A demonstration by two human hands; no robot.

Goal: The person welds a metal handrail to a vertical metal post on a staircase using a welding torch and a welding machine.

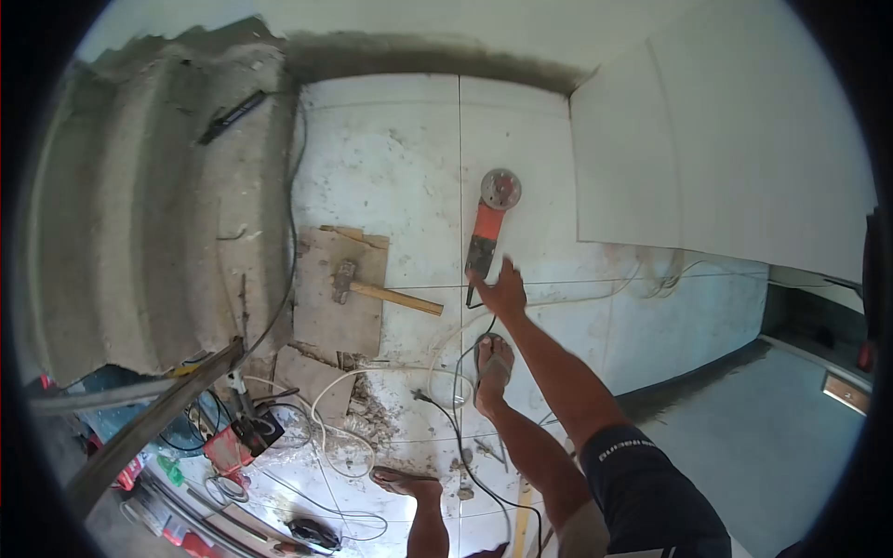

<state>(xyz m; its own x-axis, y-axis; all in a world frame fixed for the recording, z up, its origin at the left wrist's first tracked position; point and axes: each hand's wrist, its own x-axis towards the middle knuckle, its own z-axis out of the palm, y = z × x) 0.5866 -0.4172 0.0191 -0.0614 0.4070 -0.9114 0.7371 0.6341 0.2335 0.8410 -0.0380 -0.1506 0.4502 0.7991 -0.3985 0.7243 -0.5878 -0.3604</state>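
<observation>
An angle grinder [486, 223] with a red and black body lies on the white tiles, its round disc at the far end. My right hand [502, 290] is at the grinder's near end, by the cord, with thumb and fingers spread; whether it touches the tool is hard to tell. To the left, a hammer [395, 298] with a wooden handle rests partly on a brown board [358, 321]. No clear view of my left hand exists; a small dark shape at the bottom edge cannot be made out.
Concrete steps [167, 214] rise at the left, holding a black tool [233, 117]. Pale hose [358, 372] and dark cable [456, 418] wind around my sandalled feet. Debris, a metal rail [158, 418] and a red and black device [242, 442] are at lower left. A white panel [726, 158] stands right.
</observation>
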